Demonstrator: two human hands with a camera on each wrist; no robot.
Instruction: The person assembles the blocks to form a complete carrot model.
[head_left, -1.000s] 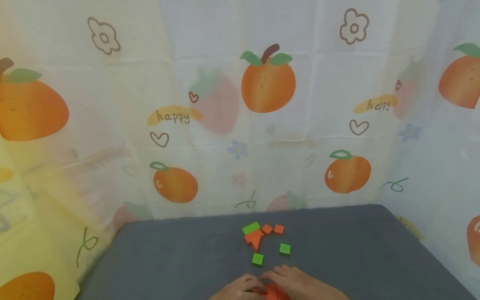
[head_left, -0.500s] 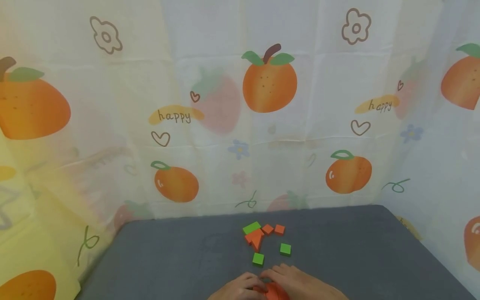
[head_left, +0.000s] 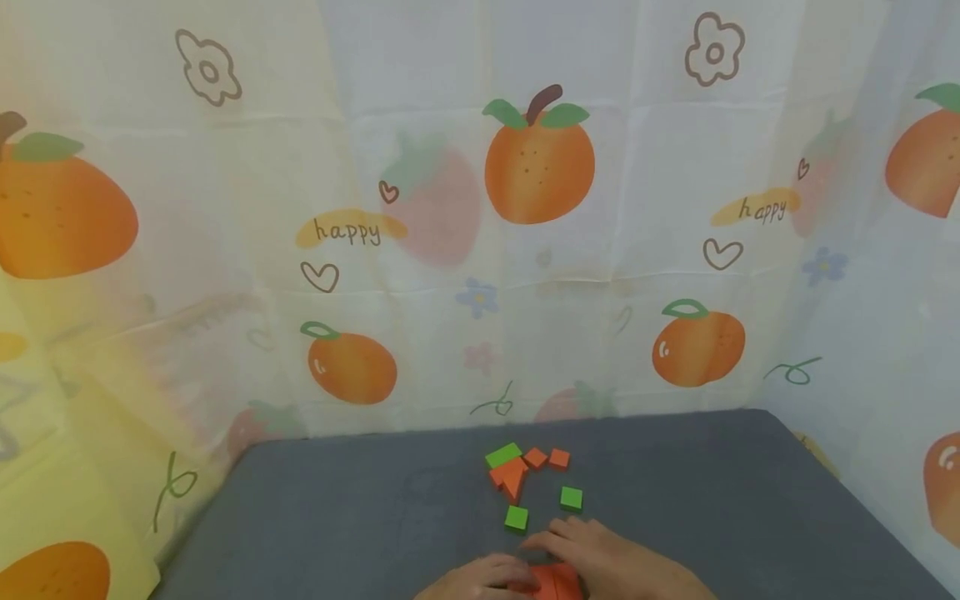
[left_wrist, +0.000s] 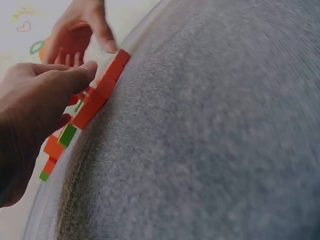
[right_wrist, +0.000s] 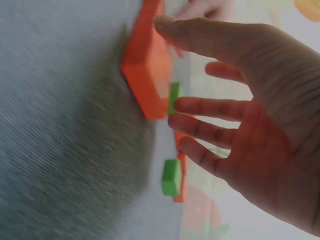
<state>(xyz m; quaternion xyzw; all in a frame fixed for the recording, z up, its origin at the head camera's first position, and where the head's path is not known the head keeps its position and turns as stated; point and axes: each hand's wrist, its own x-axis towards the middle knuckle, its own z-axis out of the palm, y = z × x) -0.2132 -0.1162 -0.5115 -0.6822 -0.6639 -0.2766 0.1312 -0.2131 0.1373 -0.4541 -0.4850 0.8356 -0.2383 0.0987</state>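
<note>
Both hands lie flat by the orange blocks (head_left: 553,582): left hand (head_left: 487,577) fingers relaxed touching them, right hand (head_left: 600,560) spread loose, thumb on the edge.

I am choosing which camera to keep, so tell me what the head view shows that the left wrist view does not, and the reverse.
Only the head view shows the whole layout: the far cluster of blocks, two separate green cubes, the grey table and the fruit-print curtain.

Only the left wrist view shows the near orange blocks from the side, as a low row lying on the cloth, with the left hand's thumb against it.

Both show the left hand, the right hand and the orange blocks between them.
</note>
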